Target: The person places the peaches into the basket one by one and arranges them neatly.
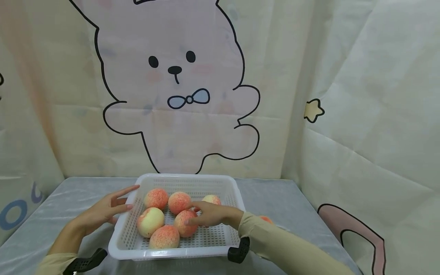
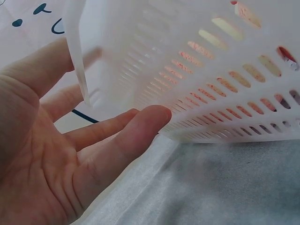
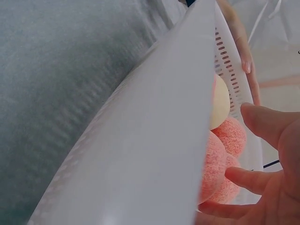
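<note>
A white plastic basket (image 1: 172,253) with slotted walls holds several red-and-yellow peaches. On its left rim rests my left hand (image 1: 104,208), fingers extended; in the left wrist view the thumb of that hand (image 2: 98,154) lies by the outer wall. My right hand (image 1: 211,214) reaches into the basket from the right and touches a red peach (image 1: 183,225) near the middle. The right wrist view shows the fingers of this hand (image 3: 262,178) nearly straight beside a red peach (image 3: 213,168), the thumb spread away. A pale yellow peach (image 1: 150,222) sits at the left.
Another peach (image 1: 266,219) lies outside the basket on the right, mostly hidden by my right sleeve. A grey cloth (image 1: 271,194) covers the table. Printed curtains (image 1: 275,95) hang behind and at both sides.
</note>
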The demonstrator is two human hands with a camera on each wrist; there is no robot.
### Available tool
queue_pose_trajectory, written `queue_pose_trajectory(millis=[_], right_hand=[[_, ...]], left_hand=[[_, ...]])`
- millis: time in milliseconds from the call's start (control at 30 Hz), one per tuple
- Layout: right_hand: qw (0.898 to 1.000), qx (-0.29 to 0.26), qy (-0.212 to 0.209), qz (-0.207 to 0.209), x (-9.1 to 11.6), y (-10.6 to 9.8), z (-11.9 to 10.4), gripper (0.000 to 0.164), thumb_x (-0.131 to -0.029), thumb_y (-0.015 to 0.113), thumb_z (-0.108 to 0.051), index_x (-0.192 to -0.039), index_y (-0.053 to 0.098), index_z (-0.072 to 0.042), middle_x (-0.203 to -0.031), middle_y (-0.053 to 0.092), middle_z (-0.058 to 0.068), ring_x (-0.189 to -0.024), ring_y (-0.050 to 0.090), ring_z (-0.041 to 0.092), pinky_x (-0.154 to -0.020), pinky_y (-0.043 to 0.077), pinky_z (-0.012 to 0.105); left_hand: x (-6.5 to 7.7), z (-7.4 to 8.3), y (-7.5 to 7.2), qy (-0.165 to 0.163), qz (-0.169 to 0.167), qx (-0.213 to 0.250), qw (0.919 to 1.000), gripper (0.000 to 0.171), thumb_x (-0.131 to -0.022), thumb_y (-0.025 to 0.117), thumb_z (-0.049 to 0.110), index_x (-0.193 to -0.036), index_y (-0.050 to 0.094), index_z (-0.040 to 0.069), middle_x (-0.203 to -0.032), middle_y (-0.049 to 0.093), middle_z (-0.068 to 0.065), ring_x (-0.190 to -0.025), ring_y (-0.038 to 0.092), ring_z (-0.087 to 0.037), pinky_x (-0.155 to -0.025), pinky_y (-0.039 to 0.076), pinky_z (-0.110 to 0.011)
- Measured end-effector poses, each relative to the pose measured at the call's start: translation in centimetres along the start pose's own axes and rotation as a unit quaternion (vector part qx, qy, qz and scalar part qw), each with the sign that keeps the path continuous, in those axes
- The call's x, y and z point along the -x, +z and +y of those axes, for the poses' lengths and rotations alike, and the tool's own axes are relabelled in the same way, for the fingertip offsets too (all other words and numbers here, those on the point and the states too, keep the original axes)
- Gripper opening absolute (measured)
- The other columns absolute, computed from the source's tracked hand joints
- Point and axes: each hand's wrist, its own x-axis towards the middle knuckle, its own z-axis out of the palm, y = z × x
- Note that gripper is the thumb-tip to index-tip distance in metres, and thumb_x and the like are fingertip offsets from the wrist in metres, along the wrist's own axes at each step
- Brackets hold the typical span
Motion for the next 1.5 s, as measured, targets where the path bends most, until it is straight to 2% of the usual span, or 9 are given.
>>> queue_pose_trajectory(millis=[167, 367, 500, 667, 800, 1167, 1267, 1400, 1500], right_hand=[[1.0, -0.006, 0.001, -0.003, 0.1, 0.1, 0.2, 0.054, -0.096, 0.068, -0.031, -0.146, 0.051, -0.016, -0.147, 0.052, 0.014, -0.111, 0.059, 0.021, -0.08, 0.056, 0.041], [0.999, -0.013, -0.023, -0.019, 0.8, -0.7, 0.3, 0.055, -0.099, 0.065, -0.033, -0.149, 0.048, -0.017, -0.151, 0.05, 0.014, -0.127, 0.058, 0.026, -0.089, 0.058, 0.046], [0.997, -0.028, -0.054, -0.05, 2.1, -2.2, 0.5, 0.055, -0.102, 0.059, -0.037, -0.152, 0.044, -0.021, -0.155, 0.046, 0.013, -0.127, 0.059, 0.023, -0.095, 0.057, 0.039], [0.993, -0.047, -0.097, -0.051, 4.4, -3.9, 1.6, 0.049, -0.103, 0.054, -0.04, -0.15, 0.047, -0.027, -0.157, 0.045, 0.01, -0.139, 0.051, 0.026, -0.101, 0.054, 0.036], [0.989, -0.064, -0.129, -0.03, 6.4, -5.4, 3.4, 0.051, -0.104, 0.052, -0.041, -0.152, 0.044, -0.025, -0.159, 0.043, 0.011, -0.145, 0.042, 0.034, -0.104, 0.052, 0.037], [0.981, -0.095, -0.141, 0.093, 13.2, -8.9, 9.1, 0.052, -0.106, 0.05, -0.022, -0.154, 0.037, -0.007, -0.157, 0.04, 0.026, -0.138, 0.048, 0.045, -0.108, 0.048, 0.053], [0.981, -0.074, -0.127, 0.124, 14.7, -9.0, 10.8, 0.051, -0.107, 0.05, -0.021, -0.154, 0.038, -0.008, -0.156, 0.041, 0.024, -0.138, 0.051, 0.036, -0.107, 0.051, 0.043], [0.979, -0.061, -0.123, 0.152, 16.6, -8.5, 13.1, 0.05, -0.107, 0.05, -0.019, -0.153, 0.037, -0.006, -0.156, 0.039, 0.026, -0.131, 0.054, 0.006, -0.099, 0.052, 0.025], [0.975, -0.048, -0.13, 0.175, 17.9, -7.9, 15.1, 0.049, -0.106, 0.051, -0.016, -0.151, 0.039, -0.003, -0.153, 0.041, 0.03, -0.122, 0.051, -0.011, -0.095, 0.051, 0.02]], left_hand=[[0.3, -0.2, 0.0, 0.002, -0.006, 0.005, 1.0, 0.076, -0.103, 0.057, 0.028, -0.164, 0.013, 0.019, -0.163, 0.019, -0.034, -0.116, 0.064, -0.025, -0.081, 0.061, -0.048], [0.2, -0.4, -0.1, 0.0, -0.002, -0.001, 1.0, 0.076, -0.103, 0.057, 0.031, -0.163, 0.013, 0.019, -0.164, 0.016, -0.035, -0.119, 0.062, -0.026, -0.081, 0.061, -0.048], [0.0, -0.2, -0.1, 0.001, -0.002, 0.0, 1.0, 0.076, -0.103, 0.057, 0.03, -0.163, 0.013, 0.019, -0.163, 0.016, -0.035, -0.118, 0.064, -0.026, -0.081, 0.061, -0.049], [0.1, -0.4, -0.1, 0.005, -0.011, 0.01, 0.9999, 0.075, -0.104, 0.055, 0.029, -0.164, 0.012, 0.02, -0.163, 0.017, -0.035, -0.116, 0.064, -0.025, -0.081, 0.061, -0.05], [0.3, -0.6, 0.0, 0.01, -0.013, 0.009, 0.9998, 0.073, -0.104, 0.055, 0.028, -0.163, 0.013, 0.02, -0.163, 0.018, -0.035, -0.116, 0.063, -0.023, -0.081, 0.061, -0.049], [0.0, -0.3, -0.2, 0.003, -0.008, 0.004, 1.0, 0.076, -0.104, 0.055, 0.029, -0.164, 0.01, 0.021, -0.164, 0.013, -0.033, -0.117, 0.064, -0.026, -0.081, 0.061, -0.05], [0.0, -0.4, -0.2, 0.0, -0.001, -0.003, 1.0, 0.076, -0.103, 0.056, 0.03, -0.163, 0.011, 0.02, -0.165, 0.012, -0.033, -0.12, 0.063, -0.028, -0.081, 0.061, -0.05], [0.0, -0.4, -0.1, 0.0, 0.002, -0.005, 1.0, 0.076, -0.102, 0.056, 0.031, -0.163, 0.012, 0.02, -0.164, 0.012, -0.033, -0.121, 0.063, -0.029, -0.081, 0.061, -0.05], [-0.1, -0.3, -0.1, -0.001, -0.004, -0.002, 1.0, 0.076, -0.103, 0.056, 0.03, -0.163, 0.012, 0.02, -0.165, 0.012, -0.033, -0.121, 0.063, -0.029, -0.082, 0.061, -0.05]])
